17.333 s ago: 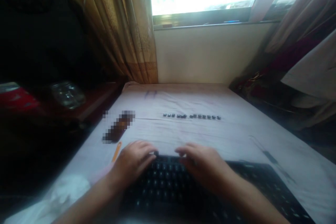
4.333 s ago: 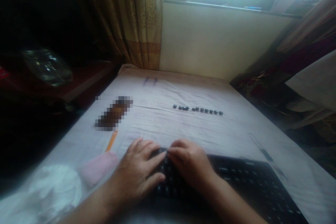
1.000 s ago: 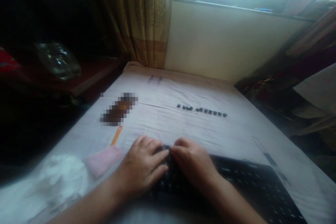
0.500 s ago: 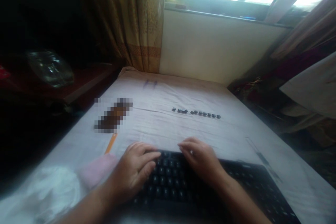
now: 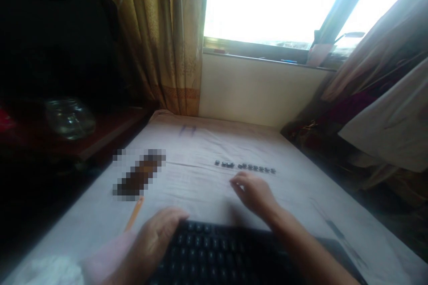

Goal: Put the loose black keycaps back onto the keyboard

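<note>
A black keyboard (image 5: 203, 254) lies across the near side of the cloth-covered surface. My left hand (image 5: 160, 236) is at its upper left corner, fingers together and curved over the edge. Beyond the keyboard's far edge, my right hand (image 5: 252, 191) is held above the cloth, thumb and fingers pinched together. Whatever may be in that pinch is too small or hidden to name. Just past the right fingertips runs a row of several small black keycaps (image 5: 256, 168), with a few more keycaps (image 5: 228, 164) on its left.
An orange-handled tool (image 5: 134, 213) and a pink cloth (image 5: 107, 254) lie left of the keyboard. A slim tool with a dark part (image 5: 334, 228) is at the right. Farther left are a blurred-out brown object (image 5: 140, 173) and a glass jar (image 5: 71, 118) on a dark red shelf.
My right hand has moved from the keyboard's top edge forward toward the keycaps. The left hand's fingers have drawn together at the keyboard's corner. The view has tilted up.
</note>
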Demonstrator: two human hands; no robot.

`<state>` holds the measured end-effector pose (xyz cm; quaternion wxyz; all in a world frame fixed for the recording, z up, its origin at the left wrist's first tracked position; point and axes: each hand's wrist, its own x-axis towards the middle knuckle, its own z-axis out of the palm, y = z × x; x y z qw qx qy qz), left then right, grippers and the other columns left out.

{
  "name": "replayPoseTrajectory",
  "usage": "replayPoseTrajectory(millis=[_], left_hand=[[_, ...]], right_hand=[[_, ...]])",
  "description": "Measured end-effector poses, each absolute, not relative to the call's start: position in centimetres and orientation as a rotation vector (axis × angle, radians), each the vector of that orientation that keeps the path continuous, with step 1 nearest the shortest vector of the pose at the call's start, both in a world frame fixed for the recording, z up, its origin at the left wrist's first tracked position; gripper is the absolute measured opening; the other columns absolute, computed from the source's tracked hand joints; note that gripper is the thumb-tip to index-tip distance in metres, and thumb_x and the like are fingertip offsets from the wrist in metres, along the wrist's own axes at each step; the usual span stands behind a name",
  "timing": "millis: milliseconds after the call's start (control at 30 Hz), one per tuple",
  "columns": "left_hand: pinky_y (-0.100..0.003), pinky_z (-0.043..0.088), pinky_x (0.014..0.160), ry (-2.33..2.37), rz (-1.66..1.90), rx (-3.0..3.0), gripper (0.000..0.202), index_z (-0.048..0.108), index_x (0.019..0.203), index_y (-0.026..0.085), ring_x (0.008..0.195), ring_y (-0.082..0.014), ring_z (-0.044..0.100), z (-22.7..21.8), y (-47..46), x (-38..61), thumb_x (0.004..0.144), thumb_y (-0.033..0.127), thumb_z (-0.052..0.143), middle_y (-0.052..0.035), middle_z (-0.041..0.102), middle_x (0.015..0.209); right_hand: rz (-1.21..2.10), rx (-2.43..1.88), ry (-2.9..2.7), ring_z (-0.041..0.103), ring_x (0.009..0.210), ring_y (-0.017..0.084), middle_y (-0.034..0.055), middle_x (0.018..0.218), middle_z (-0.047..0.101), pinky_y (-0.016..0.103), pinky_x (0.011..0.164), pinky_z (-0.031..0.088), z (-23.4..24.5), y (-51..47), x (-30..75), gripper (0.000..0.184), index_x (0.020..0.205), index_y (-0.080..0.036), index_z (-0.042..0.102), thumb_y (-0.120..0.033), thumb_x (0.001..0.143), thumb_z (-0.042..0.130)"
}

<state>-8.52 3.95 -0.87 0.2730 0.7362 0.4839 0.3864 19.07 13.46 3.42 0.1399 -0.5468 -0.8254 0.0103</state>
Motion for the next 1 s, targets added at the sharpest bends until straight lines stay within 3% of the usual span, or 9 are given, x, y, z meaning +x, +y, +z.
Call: replayPoseTrajectory(millis=[267, 467, 1000], left_hand=[[-0.032, 0.059, 0.080, 1.301, 1.042, 2.074, 0.043, 0.070, 0.102, 0.028, 0.092, -0.0199, 0.068, -1.1, 4.1, -8.4, 0.102, 0.037, 0.028, -0.0020, 0.073, 0.099], [-0.031, 0.059, 0.079, 1.264, 1.014, 2.104, 0.042, 0.070, 0.105, 0.029, 0.091, -0.0193, 0.067, -0.9, 4.2, -8.6, 0.102, 0.034, 0.029, -0.0021, 0.073, 0.100], [-0.032, 0.055, 0.089, 1.332, 0.976, 2.033, 0.041, 0.070, 0.102, 0.028, 0.099, -0.0188, 0.066, -0.5, 3.8, -8.4, 0.102, 0.040, 0.031, -0.0009, 0.072, 0.104]], right_hand=[[-0.080, -1.749, -2.351, 0.057, 0.115, 0.026, 0.0108, 0.123, 0.067, 0.037, 0.093, 0.044, 2.5, 19.9, 18.1, 0.028, 0.112, -0.022, 0.073, -0.022, 0.090, 0.055], [-0.077, -1.792, -2.364, 0.043, 0.132, 0.030, 0.0114, 0.134, 0.060, 0.043, 0.102, 0.035, 1.5, 21.8, 16.7, 0.029, 0.113, -0.023, 0.073, -0.025, 0.088, 0.057], [0.007, -1.724, -2.357, 0.045, 0.127, 0.029, 0.0115, 0.126, 0.065, 0.042, 0.099, 0.036, 1.7, 22.0, 15.1, 0.019, 0.096, -0.019, 0.077, -0.018, 0.087, 0.060]])
